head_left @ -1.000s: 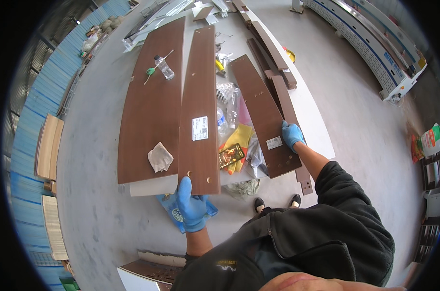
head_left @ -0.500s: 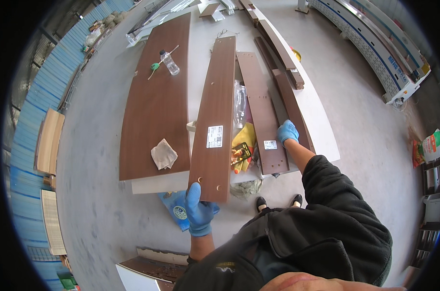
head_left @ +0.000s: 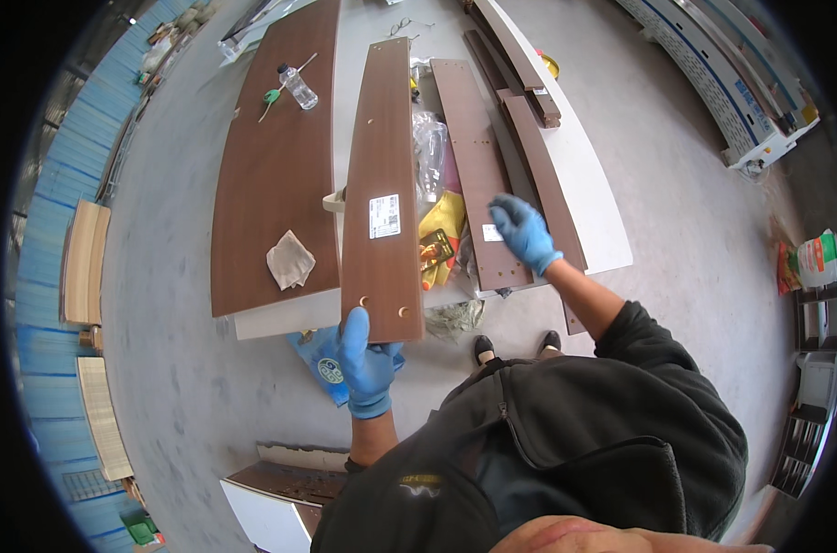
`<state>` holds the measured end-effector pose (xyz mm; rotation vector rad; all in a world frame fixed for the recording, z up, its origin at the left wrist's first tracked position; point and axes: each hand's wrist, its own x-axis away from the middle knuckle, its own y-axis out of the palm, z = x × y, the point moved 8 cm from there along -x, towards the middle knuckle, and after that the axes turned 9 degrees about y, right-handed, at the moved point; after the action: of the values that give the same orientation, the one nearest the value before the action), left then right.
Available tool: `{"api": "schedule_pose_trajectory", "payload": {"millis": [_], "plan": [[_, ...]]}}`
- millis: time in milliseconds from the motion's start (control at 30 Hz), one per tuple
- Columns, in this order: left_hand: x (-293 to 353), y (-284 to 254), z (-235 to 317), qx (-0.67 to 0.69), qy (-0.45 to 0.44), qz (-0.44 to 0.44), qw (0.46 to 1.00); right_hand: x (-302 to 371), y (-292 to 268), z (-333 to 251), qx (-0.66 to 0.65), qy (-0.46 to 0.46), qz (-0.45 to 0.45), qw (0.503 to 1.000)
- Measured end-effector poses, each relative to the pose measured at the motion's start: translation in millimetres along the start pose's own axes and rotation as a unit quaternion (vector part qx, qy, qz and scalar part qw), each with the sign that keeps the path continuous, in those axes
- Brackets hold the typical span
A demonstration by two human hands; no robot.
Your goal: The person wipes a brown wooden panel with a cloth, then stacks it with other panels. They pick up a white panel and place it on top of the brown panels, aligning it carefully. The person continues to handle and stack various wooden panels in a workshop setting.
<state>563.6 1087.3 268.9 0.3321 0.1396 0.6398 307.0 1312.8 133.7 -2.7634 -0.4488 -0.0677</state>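
Note:
My left hand (head_left: 368,364), in a blue glove, is closed round the near end of a long brown board (head_left: 382,184), thumb on top beside a round hole. This board carries a white label and its end juts past the table edge. My right hand (head_left: 524,230), gloved too, is open over a second brown board (head_left: 474,166), its loosely bent fingers by that board's white label; whether they touch it I cannot tell. Right of it lies a narrower brown board (head_left: 543,175), partly behind my forearm. Yellow-red gloves (head_left: 444,221) and a clear plastic bottle (head_left: 429,161) lie between the first two boards.
A wide brown panel (head_left: 276,175) at left bears a water bottle (head_left: 297,88), a green-handled tool (head_left: 271,96) and a folded cloth (head_left: 290,261). Brown strips (head_left: 520,55) lie at the far right of the white table surface (head_left: 594,203). A blue bag (head_left: 322,364) is below the near edge.
My right hand has let go of the boards' right side and moved left over the second board's label. My left hand keeps its hold. The whole view has shifted slightly.

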Motion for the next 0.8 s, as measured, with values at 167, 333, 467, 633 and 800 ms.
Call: {"api": "schedule_pose_trajectory", "payload": {"millis": [167, 333, 467, 633, 800], "plan": [[36.2, 35.2, -14.0, -0.023, -0.007, -0.011, 1.0, 57.1, 61.3, -97.5, -0.494, 0.088, -0.336, 0.797], [103.2, 43.4, -30.7, -0.029, 0.0, 0.019, 0.999, 81.8, 42.2, -133.6, -0.581, 0.21, -0.442, 0.651], [151.7, 41.4, -56.6, 0.036, -0.027, 0.052, 0.998, 98.6, 17.1, -123.8, -0.51, 0.138, -0.4, 0.749], [178.5, 13.5, -34.8, -0.237, 0.085, 0.111, 0.961, 128.3, 21.2, -125.9, -0.419, 0.075, -0.423, 0.8], [155.3, -25.4, 30.2, -0.218, 0.211, 0.119, 0.945, 212.5, 66.3, -137.0, -0.234, -0.022, -0.571, 0.787]]}}
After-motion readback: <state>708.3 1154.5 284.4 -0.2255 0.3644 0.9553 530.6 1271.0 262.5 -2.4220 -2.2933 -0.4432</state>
